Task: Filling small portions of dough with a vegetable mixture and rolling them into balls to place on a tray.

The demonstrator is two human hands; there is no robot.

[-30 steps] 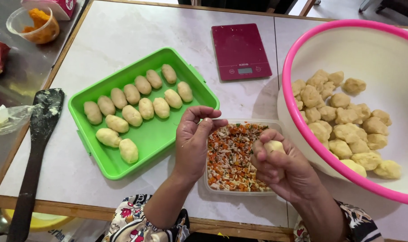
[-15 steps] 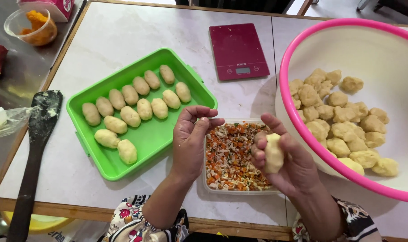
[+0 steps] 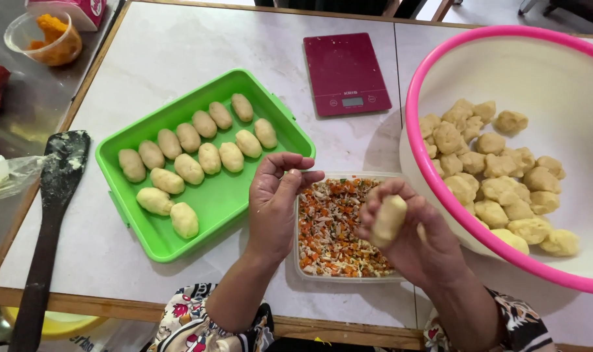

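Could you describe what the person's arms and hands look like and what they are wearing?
Both hands, the left hand and the right hand, are bare, with no gloves. Forearms are uncovered. Short sleeves near the elbows are of dark fabric with a red, white and yellowish floral print.
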